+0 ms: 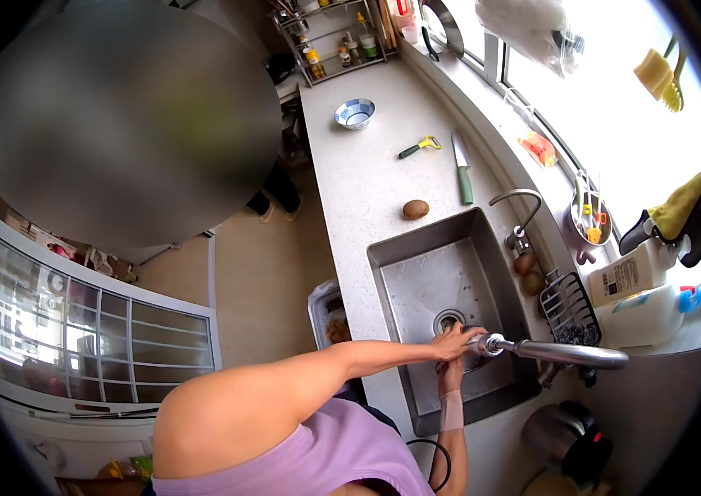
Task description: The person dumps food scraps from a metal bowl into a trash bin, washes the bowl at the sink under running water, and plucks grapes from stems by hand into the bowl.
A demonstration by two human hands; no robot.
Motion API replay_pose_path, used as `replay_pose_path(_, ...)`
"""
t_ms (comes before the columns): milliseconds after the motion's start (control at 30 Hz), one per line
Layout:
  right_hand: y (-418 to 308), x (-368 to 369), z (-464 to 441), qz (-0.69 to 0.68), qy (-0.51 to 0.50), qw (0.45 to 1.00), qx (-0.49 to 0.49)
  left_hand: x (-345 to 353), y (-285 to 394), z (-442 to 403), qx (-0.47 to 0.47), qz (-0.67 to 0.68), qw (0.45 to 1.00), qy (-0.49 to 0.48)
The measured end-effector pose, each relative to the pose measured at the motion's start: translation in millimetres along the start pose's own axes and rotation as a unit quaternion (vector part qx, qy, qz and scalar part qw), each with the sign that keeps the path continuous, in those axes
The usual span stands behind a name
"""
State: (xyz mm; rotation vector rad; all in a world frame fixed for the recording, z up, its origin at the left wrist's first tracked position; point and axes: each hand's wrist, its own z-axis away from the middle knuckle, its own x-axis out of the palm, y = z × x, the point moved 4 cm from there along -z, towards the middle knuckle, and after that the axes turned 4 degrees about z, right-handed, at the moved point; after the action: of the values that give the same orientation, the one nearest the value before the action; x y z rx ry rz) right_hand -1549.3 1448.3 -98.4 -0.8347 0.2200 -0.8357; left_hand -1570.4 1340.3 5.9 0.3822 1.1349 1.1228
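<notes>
My left hand [455, 341] reaches over the sink [417, 289] to just under the end of the big faucet [565, 353], its fingers bent and close together. Whatever they close on is hidden. Close against it, a little lower, is my right hand [450, 376]; its fingers are covered by the left hand and the faucet head. The drain [450, 318] lies right beside both hands. One kiwi [416, 209] rests on the counter by the sink, and two more kiwis [524, 263] sit at the sink's window-side edge.
A green-handled knife [464, 174], a peeler [421, 147] and a patterned bowl [355, 114] lie along the counter [342, 190]. Beside the sink are a small curved tap [518, 198], a black rack [569, 310] and bottles [640, 318]. A kettle [561, 434] stands below; a bin [326, 310] is at the counter's front.
</notes>
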Motion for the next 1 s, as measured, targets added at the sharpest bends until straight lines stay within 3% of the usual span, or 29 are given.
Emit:
replay_pose_path(67,-38,15,12,-0.273,0.020,0.946,-0.172,-3,-6,-7,-0.012,0.040,0.999,0.004)
replay_pose_path(133,-55,17,33,-0.267,0.041,0.945,-0.186,-11,-4,-18,0.011,0.073,0.997,0.015)
replay_pose_path(167,-62,17,45,-0.049,0.037,0.984,-0.169,-12,-10,-29,0.014,0.081,0.997,0.008)
replay_pose_path(200,-68,18,54,0.171,0.032,0.974,-0.146,-13,-16,-36,0.014,0.081,0.997,0.010)
replay_pose_path(233,-66,10,56,0.298,0.010,0.951,-0.084,-16,-15,-38,0.013,0.073,0.997,-0.011)
replay_pose_path(267,-58,-3,51,0.299,0.010,0.951,-0.083,-14,-18,-40,0.011,0.065,0.997,-0.033)
replay_pose_path(300,-56,-17,47,0.457,0.034,0.862,-0.216,-12,-19,-40,0.030,0.048,0.998,-0.036)
replay_pose_path(333,-50,-27,47,0.593,0.055,0.729,-0.338,-13,-10,-36,0.031,0.051,0.998,-0.036)
replay_pose_path(367,-48,-35,46,0.617,0.111,0.692,-0.358,-17,1,-31,0.023,0.051,0.997,-0.043)
replay_pose_path(500,-59,-16,56,0.603,0.126,0.724,-0.310,-12,15,-23,-0.001,0.060,0.997,-0.045)
replay_pose_path(567,-47,0,36,0.405,0.064,0.909,-0.075,3,14,-17,-0.007,0.035,0.999,-0.006)
replay_pose_path(600,-39,2,24,0.404,0.066,0.909,-0.075,10,10,-15,-0.006,0.035,0.999,-0.008)
replay_pose_path(633,-29,5,6,0.221,0.065,0.965,-0.129,10,6,-11,-0.001,0.011,1.000,0.010)
replay_pose_path(667,-19,7,-11,0.028,0.060,0.982,-0.180,9,4,-10,0.003,-0.014,1.000,0.027)
replay_pose_path(700,-13,6,-17,-0.166,0.052,0.959,-0.222,4,3,-13,-0.013,-0.008,1.000,0.025)
replay_pose_path(733,-15,9,-11,-0.168,0.053,0.959,-0.221,-1,3,-15,-0.014,-0.009,1.000,0.024)
replay_pose_path(800,-29,13,8,0.059,0.063,0.964,-0.252,-13,3,-25,-0.032,0.060,0.998,0.014)
replay_pose_path(833,-40,11,23,0.288,0.040,0.949,-0.119,-19,-2,-31,-0.061,0.056,0.996,-0.019)
replay_pose_path(867,-39,3,31,0.288,0.041,0.950,-0.118,-24,-5,-37,-0.089,0.052,0.993,-0.053)
replay_pose_path(900,-48,-6,41,0.474,0.084,0.830,-0.283,-32,-2,-34,-0.109,0.084,0.985,-0.104)
replay_pose_path(933,-50,-10,50,0.625,0.121,0.644,-0.425,-38,1,-32,-0.117,0.099,0.980,-0.129)
replay_pose_path(967,-49,-20,50,0.642,0.165,0.596,-0.453,-43,5,-30,-0.125,0.113,0.974,-0.154)
replay_pose_path(1000,-46,-24,47,0.642,0.168,0.596,-0.452,-45,5,-31,-0.143,0.117,0.967,-0.173)
